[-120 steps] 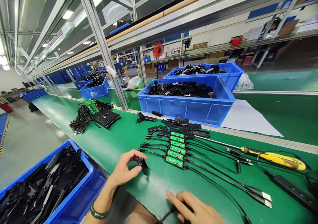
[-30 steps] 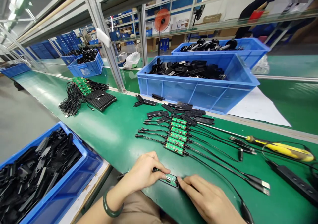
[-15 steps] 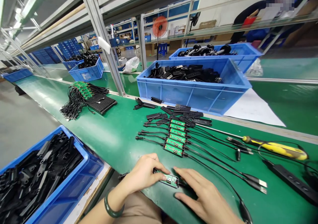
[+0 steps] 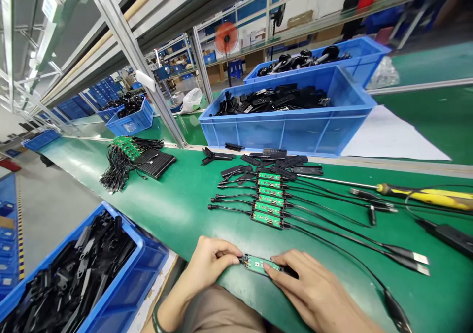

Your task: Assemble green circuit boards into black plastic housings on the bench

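Observation:
A small green circuit board (image 4: pixel 260 264) in a narrow black casing lies on the bench right in front of me. At its left end, the thumb and forefinger of my left hand (image 4: pixel 212 266) pinch the black cable where it enters. My right hand (image 4: pixel 308 281) grips the opposite end, thumb on the board's face and fingers along the far edge. Part of that end is hidden under the fingers. Just beyond my hands, several similar cased boards (image 4: pixel 268 218) sit in a row, with cables running out both sides.
Loose black casings (image 4: pixel 246 160) lie behind the row, before a blue bin (image 4: pixel 273 131) of black parts. A yellow-handled screwdriver (image 4: pixel 424 196) lies to the right. Another blue bin (image 4: pixel 148 274) stands at lower left. Bundled boards with cables (image 4: pixel 125 148) lie farther left.
My left hand has shifted from the board's face to the cable at its left end. My right hand, apart before, has closed on the right end. The camera view has shifted slightly.

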A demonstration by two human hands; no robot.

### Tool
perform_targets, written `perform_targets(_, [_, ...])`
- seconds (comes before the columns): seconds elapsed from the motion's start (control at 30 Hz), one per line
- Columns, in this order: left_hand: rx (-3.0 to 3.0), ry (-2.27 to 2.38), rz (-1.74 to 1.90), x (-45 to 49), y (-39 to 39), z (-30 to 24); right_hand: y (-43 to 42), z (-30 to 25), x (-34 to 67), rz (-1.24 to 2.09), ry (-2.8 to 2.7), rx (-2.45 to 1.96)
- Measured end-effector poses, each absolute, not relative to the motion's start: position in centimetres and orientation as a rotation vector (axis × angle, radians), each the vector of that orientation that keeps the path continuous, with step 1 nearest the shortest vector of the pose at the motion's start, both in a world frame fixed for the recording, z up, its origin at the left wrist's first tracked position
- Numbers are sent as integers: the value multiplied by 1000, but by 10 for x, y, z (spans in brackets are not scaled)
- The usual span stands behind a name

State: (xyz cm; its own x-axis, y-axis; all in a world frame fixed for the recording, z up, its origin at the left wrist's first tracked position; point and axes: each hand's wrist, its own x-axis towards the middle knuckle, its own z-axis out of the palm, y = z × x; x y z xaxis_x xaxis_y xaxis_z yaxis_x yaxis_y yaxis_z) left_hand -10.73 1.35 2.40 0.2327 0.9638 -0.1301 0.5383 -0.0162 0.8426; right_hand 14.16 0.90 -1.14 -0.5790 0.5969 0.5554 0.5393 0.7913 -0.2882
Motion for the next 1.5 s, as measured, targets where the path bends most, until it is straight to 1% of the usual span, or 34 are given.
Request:
perform_targets(0.17, [1839,1291,837,-104,11,15,7,-12,138,93,-2304,-855])
perform_targets(0.53, [2460,1166,1036,-97,4,9,7,-12,136,97,-2285,-871])
perform_targets(0.6, [2681,1250,986,-92,0,10,6,-13,134,106,-2279,-878])
perform_targets(0.7, [2987,1346,771,-85,-5,14,5,-13,133,108,-2271,-869])
perform_targets(0.8, [3116,1269,601,-86,-1,20,6,-13,133,107,-2277,-862])
perform_targets(0.93, [2879,1097,525,-101,25,30,16,-15,137,63,-2306,-908])
perform_targets(1.07, [2678,1122,469,-101,67,41,35,-19,142,-135,-2273,-1034])
perform_targets(1.17, [2724,1044,334,-83,96,40,47,-17,142,-219,-2270,-1124])
perform_targets(1.3, [2815,850,84,-55,122,29,49,-10,144,-195,-2276,-1153])
perform_targets(1.4, [2839,816,40,-46,130,20,37,-12,157,-257,-2255,-1249])
perform_targets(1.5, [2849,846,53,-46,131,15,21,-21,185,-460,-2274,-1385])
